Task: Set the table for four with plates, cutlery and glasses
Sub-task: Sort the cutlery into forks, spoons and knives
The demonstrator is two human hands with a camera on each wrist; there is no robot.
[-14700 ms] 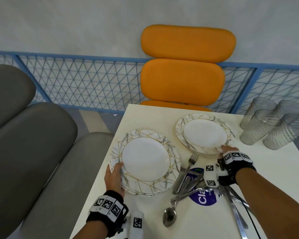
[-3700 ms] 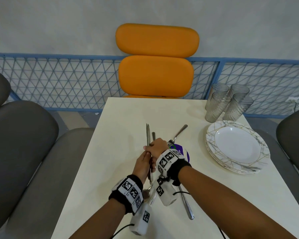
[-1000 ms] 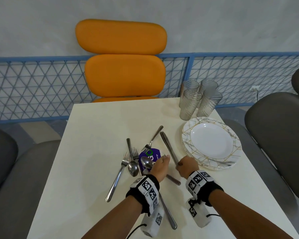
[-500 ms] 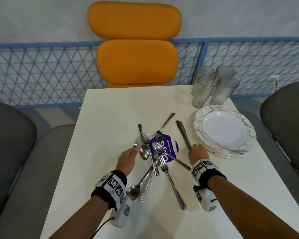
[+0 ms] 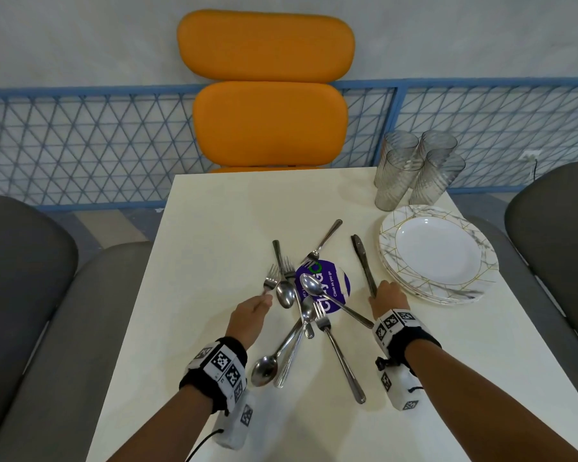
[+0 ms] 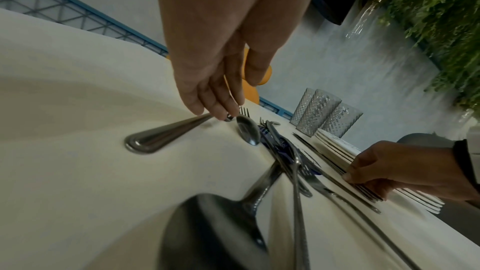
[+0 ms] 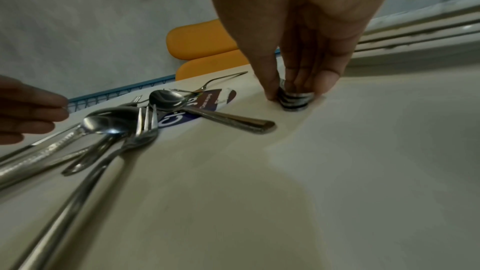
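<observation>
1. Right now my left hand pinches a fork by its neck, its handle lying free on the bench, presumably to pull it clear of the cutlery heap at mid-bench.
2. My right hand clamps thumb and fingers on the stacked knives at their handle ends, likely keeping them squared as one bundle.
3. Plates sit stacked at the right edge, with the glasses clustered at the far right corner; nothing is dealt out yet.

The white counter holds loose forks and spoons in the middle, stacked plates by its right edge, and glasses at the far right corner.
</observation>
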